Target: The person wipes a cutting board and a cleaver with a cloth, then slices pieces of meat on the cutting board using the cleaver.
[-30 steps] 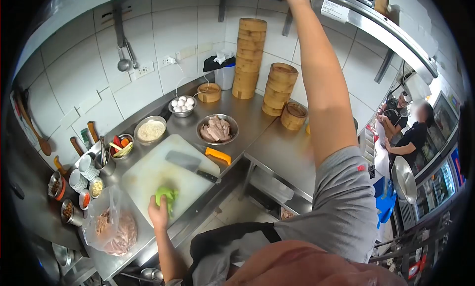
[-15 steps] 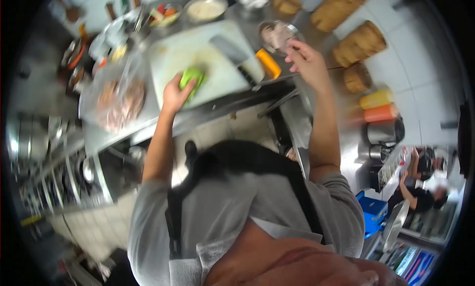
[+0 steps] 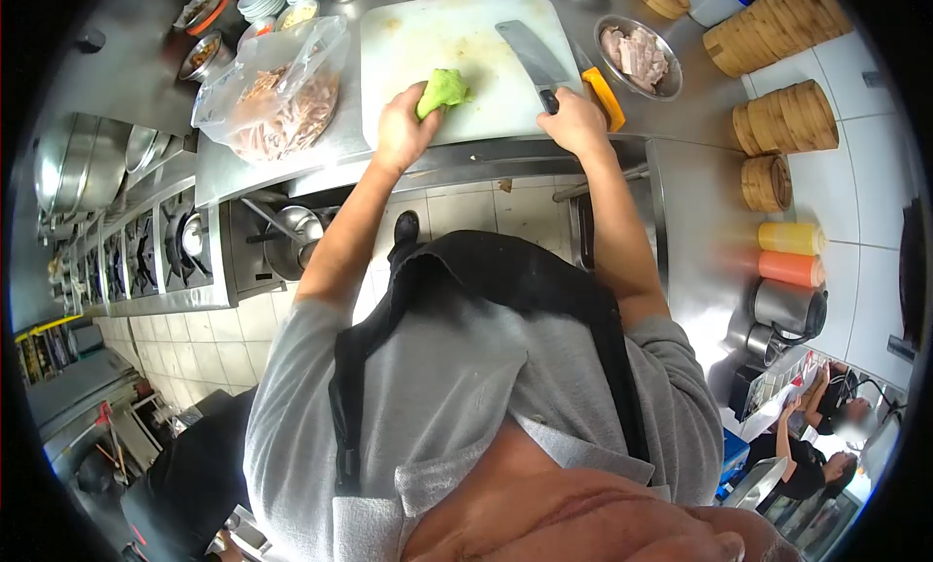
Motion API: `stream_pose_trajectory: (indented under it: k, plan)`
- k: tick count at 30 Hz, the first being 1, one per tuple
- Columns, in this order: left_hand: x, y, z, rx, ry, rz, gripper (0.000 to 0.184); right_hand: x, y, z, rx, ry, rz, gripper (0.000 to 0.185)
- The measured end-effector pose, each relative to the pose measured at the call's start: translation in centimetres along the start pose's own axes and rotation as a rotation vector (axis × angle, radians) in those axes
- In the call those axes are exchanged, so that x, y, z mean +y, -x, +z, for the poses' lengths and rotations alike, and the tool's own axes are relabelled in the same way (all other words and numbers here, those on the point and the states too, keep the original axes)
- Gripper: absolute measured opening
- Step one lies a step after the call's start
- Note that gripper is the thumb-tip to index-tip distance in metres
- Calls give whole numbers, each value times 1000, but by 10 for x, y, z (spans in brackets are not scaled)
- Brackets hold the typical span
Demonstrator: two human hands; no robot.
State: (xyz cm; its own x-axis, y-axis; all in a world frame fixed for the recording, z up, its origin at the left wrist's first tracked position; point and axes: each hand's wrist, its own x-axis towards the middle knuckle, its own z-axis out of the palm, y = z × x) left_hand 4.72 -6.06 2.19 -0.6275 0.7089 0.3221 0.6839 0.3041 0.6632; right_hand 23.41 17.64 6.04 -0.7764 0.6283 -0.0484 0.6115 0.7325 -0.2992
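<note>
In my left hand (image 3: pixel 404 133) is a crumpled lime-green cloth (image 3: pixel 443 93), its fingers closed around it at the left front of the white cutting board (image 3: pixel 418 39). My right hand (image 3: pixel 577 123) grips the black handle of a cleaver (image 3: pixel 530 49) at the board's right front. The cleaver's broad blade lies on the board, pointing away and to the left. Just right of that hand is an orange-yellow object (image 3: pixel 604 98) by the board's edge; I cannot make out its kind.
A metal bowl of raw meat pieces (image 3: pixel 637 59) stands at right. To the left sits a clear plastic bag of sliced meat (image 3: pixel 282 115). Bamboo steamers (image 3: pixel 785 115) and sauce bottles (image 3: pixel 792 268) line the right wall. A stove (image 3: pixel 146 246) is at left; other people are nearby.
My right hand has come down from beside the meat bowl and taken hold of the cleaver's handle. My left hand still holds the green cloth on the board. The camera view has shifted.
</note>
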Motion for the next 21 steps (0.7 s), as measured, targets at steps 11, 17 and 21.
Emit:
stream_pose_trajectory:
  k: [11,17,21]
  plan:
    - [59,-36,19,222,138,245,53,-47,47,8,-14,-506,-61,34]
    - [-36,-124,-7,527,84,14,56,-35,84,-18,-366,-1216,43,23]
    - [43,-83,-50,378,320,-21,45,-35,88,-16,-263,-1480,121,31]
